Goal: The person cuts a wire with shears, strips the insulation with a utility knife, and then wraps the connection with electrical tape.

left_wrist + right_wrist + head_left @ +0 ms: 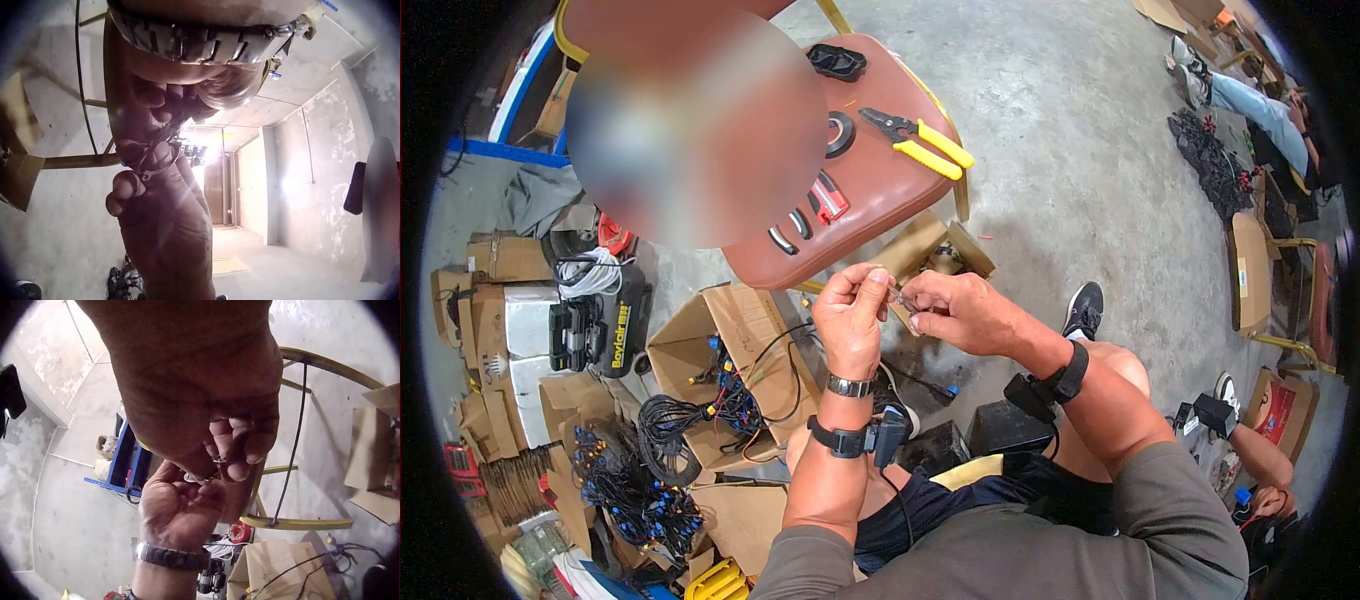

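Observation:
In front of the chair's edge, the two hands meet at a small metal piece with a thin curved band and a tiny eyelet [147, 177]. My left hand [850, 318] pinches it between thumb and fingertips. From the other side my right hand [965, 312] grips it with curled fingers and thumb. In the right wrist view a bit of shiny metal [199, 480] shows between the fingertips of both hands. The fingers cover most of the piece, so its exact kind stays hidden.
On the brown chair seat [880, 210] lie yellow-handled wire strippers [915, 140], black tape [839, 134] and a red tool [828, 198]. Below stands a cardboard box [750, 335] with cables. More bundled cables [635, 490] are at left. Another person's arm [1255, 450] shows at right.

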A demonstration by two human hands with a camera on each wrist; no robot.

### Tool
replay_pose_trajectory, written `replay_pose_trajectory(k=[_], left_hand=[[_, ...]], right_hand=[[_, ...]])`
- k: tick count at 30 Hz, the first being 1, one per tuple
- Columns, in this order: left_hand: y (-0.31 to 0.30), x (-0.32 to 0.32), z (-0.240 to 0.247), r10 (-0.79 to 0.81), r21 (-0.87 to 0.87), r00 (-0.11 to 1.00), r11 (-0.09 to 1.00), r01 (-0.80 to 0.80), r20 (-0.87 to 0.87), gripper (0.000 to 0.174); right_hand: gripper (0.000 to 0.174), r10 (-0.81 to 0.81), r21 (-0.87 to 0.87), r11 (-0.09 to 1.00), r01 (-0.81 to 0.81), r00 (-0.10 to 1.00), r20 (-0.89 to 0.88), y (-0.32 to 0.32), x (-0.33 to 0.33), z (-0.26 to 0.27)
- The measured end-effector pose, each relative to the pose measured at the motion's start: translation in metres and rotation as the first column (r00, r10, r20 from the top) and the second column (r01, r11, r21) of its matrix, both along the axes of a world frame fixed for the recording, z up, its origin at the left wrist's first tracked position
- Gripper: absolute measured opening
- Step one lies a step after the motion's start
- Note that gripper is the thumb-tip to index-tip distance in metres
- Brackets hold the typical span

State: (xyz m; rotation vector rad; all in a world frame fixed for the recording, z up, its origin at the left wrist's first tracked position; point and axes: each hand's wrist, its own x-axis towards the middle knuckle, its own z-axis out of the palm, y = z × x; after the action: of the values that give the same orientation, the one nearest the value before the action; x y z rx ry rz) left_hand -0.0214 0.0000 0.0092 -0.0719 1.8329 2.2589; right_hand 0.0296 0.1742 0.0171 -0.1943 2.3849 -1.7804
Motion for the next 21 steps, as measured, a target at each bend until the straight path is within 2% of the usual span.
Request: replay_pose_trajectory(k=[15, 18, 21], left_hand=[[0.001, 0.001, 0.000, -0.013, -0.024, 1.000, 1.000, 0.013, 0.010, 0.014], [0.001, -0.001, 0.000, -0.002, -0.037, 1.000, 0.999, 0.002, 0.005, 0.016], [-0.005, -0.005, -0.004, 0.024, -0.061, 1.000, 0.998, -0.023, 0.011, 0.022]], right_hand=[[0.030, -0.002, 0.007, 1.000, 0.002, 1.000, 0.006, 0.002, 0.003, 0.000], [0.028, 0.007, 0.012, 1.000, -0.007, 1.000, -0.020, 0.004, 0.003, -0.002], [0.026, -0.024, 0.019, 0.999, 0.027, 0.991, -0.129, 0.004, 0.003, -0.010]])
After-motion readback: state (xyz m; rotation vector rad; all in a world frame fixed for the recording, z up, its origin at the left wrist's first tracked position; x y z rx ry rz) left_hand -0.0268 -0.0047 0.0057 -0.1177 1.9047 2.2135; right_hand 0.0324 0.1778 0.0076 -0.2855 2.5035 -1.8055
